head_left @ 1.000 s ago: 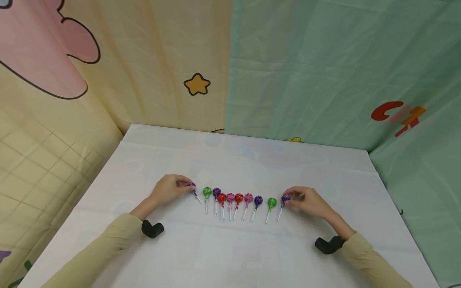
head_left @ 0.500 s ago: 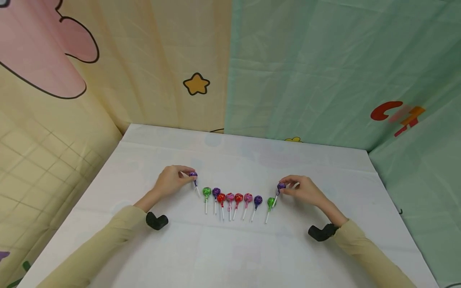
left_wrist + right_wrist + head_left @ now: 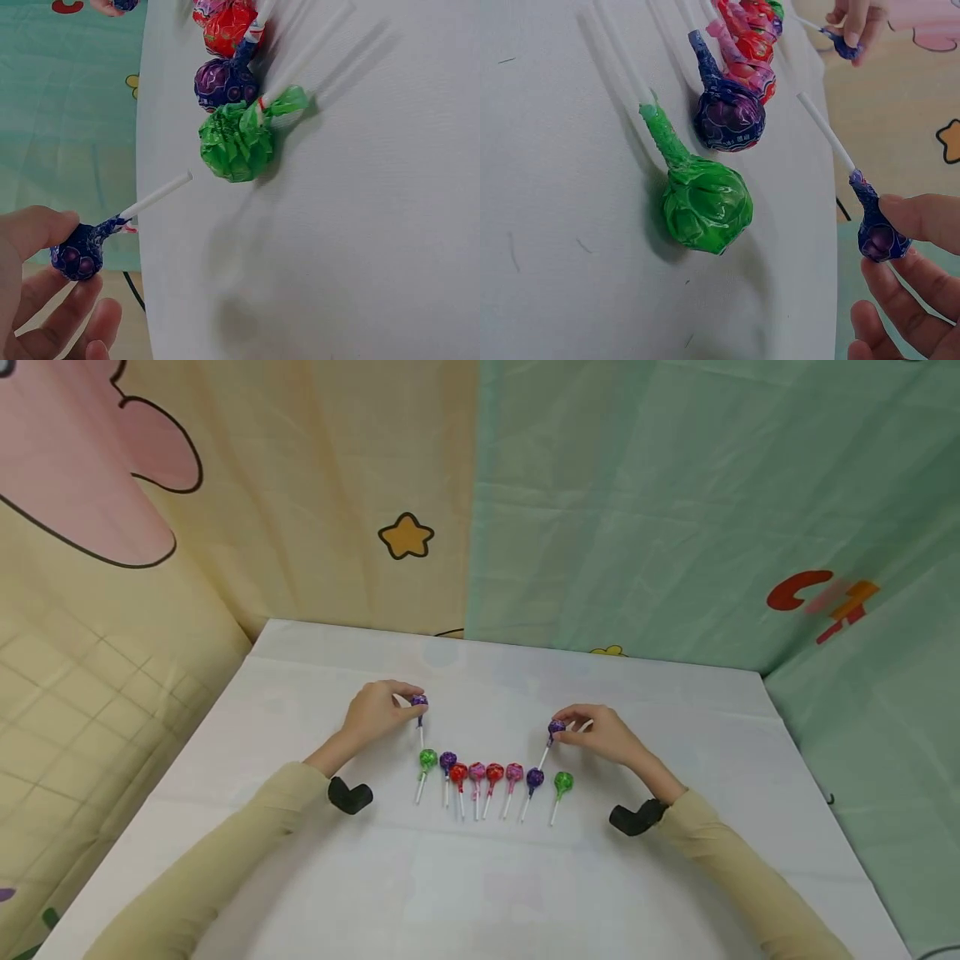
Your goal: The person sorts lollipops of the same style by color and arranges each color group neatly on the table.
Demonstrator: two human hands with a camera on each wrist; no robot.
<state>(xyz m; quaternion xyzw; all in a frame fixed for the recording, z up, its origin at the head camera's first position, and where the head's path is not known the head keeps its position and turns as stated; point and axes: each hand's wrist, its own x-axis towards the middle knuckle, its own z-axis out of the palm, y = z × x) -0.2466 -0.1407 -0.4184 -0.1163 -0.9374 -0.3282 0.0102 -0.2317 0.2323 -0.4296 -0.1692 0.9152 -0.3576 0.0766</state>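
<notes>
My left hand (image 3: 378, 712) pinches a purple-wrapped lollipop (image 3: 77, 253) by its candy head, the white stick pointing toward me. Likewise, my right hand (image 3: 602, 733) holds another purple lollipop (image 3: 883, 238) between thumb and fingers. Both are raised behind a row of lollipops on the table. At the row's left end lies a green lollipop (image 3: 428, 759), beside a purple lollipop (image 3: 447, 761). Red and pink ones, such as a red lollipop (image 3: 459, 773) and a pink lollipop (image 3: 513, 772), fill the middle. A purple lollipop (image 3: 535, 777) and a green lollipop (image 3: 562, 782) form the right end.
The white-covered table (image 3: 480, 885) ends at a back edge against a yellow curtain (image 3: 337, 527) and a green curtain (image 3: 637, 527). A black angled piece (image 3: 350, 795) sits at my left wrist, and a matching black piece (image 3: 636, 818) at my right.
Both hands have lifted their purple lollipops away from the row's ends, moving toward the back of the table and inward toward each other. The row itself stays in place.
</notes>
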